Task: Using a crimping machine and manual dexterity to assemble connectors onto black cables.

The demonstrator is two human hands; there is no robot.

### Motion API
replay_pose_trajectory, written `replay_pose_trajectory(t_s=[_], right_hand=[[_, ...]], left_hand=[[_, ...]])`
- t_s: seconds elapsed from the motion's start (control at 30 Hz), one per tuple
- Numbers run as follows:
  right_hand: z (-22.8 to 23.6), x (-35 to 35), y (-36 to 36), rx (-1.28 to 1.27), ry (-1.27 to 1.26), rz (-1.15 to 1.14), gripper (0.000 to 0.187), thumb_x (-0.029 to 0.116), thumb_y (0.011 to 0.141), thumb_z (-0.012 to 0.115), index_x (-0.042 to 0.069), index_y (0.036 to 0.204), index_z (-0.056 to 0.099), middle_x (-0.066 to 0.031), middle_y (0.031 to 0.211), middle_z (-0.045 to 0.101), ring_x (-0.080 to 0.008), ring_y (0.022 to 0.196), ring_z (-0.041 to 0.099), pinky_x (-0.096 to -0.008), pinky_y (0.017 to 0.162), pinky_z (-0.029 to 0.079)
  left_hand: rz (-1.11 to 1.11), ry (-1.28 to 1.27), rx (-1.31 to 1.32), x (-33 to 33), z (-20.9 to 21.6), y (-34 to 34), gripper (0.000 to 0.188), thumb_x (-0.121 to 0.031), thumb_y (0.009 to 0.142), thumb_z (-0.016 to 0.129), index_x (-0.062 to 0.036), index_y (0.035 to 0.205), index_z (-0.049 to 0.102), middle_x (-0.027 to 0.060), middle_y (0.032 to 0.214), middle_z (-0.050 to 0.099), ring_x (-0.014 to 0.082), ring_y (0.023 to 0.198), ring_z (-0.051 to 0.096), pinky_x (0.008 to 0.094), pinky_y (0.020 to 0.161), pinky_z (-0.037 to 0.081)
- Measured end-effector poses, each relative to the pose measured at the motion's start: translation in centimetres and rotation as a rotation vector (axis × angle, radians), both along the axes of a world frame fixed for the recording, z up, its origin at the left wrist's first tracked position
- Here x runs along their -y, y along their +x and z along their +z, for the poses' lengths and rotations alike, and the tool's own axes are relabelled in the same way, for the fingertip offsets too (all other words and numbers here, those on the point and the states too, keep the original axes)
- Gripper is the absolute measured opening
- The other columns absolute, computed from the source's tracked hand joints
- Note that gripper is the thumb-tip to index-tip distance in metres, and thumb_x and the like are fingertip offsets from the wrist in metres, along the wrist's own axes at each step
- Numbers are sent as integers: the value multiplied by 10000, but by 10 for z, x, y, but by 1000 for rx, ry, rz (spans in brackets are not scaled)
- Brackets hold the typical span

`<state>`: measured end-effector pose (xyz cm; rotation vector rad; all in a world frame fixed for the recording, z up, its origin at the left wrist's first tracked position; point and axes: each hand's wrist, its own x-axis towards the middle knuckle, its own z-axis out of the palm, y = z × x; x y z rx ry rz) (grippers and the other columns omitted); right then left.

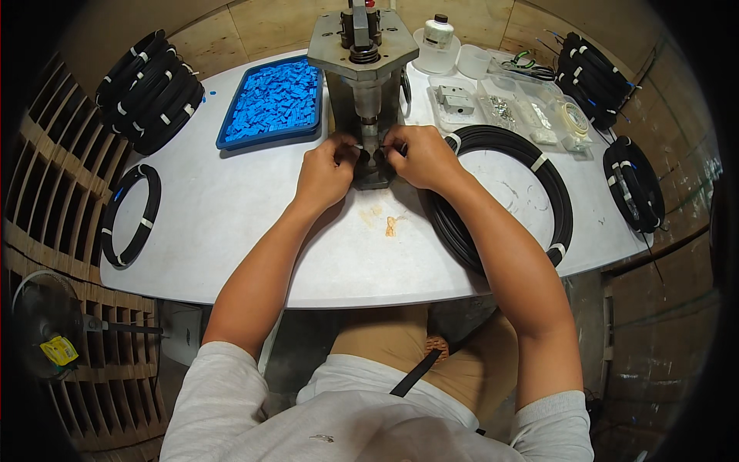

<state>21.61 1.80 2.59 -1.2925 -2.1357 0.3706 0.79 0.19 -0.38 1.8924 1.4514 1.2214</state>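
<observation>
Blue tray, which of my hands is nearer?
Left. Your left hand is just off the near right corner of the tray; your right hand is farther right, across the press.

On a white table (215, 246): far left, stacked black coils (154, 96), then a blue tray (269, 139); near left, a single coil (152, 199); right of the tray, a metal press (368, 86), then a large coil (561, 192); far right, clear trays (442, 115).

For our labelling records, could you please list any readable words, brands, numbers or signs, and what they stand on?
I can read none with certainty.
White bottle: any print is too small to read.
Yellow label on the fan: too blurred to read.
</observation>
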Motion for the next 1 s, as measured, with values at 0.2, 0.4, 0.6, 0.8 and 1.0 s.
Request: replay_pose_trajectory(t_s=[0.2,0.4,0.6,0.8,1.0], right_hand=[[0,0,1,-3,-3,3,226,110,815,679,1,1003,741,-197,894,747,-345,839,737,-398,791,578],[0,0,0,-6,-4,2,220,99,821,671,1,1005,739,-190,893,748,-342,841,737,-392,791,576],[0,0,1,-24,-5,5,199,115,829,663,35,991,745,-183,894,748,-356,855,728,-415,802,573],[1,1,0,-17,-1,6,202,92,831,671,2,999,737,-181,884,750,-331,830,740,-388,779,575],[0,1,1,-27,-2,16,201,91,832,671,1,1000,735,-185,887,749,-333,832,740,-390,779,576]], left_hand=[[13,-17,-22,2,4,2,209,-82,915,640,9,1097,687,158,910,752,198,837,722,327,795,548],[-9,6,-5,0,0,-1,210,-99,922,644,15,1092,689,159,903,749,203,826,720,331,781,547],[-6,-12,-36,1,3,1,225,-99,920,636,19,1104,690,156,913,752,212,838,723,335,790,549],[-10,0,-18,1,1,-1,228,-105,916,645,19,1101,692,161,914,751,213,839,722,335,792,548],[-11,1,-8,1,1,0,220,-81,913,642,15,1106,687,163,913,750,212,839,724,336,793,548]])
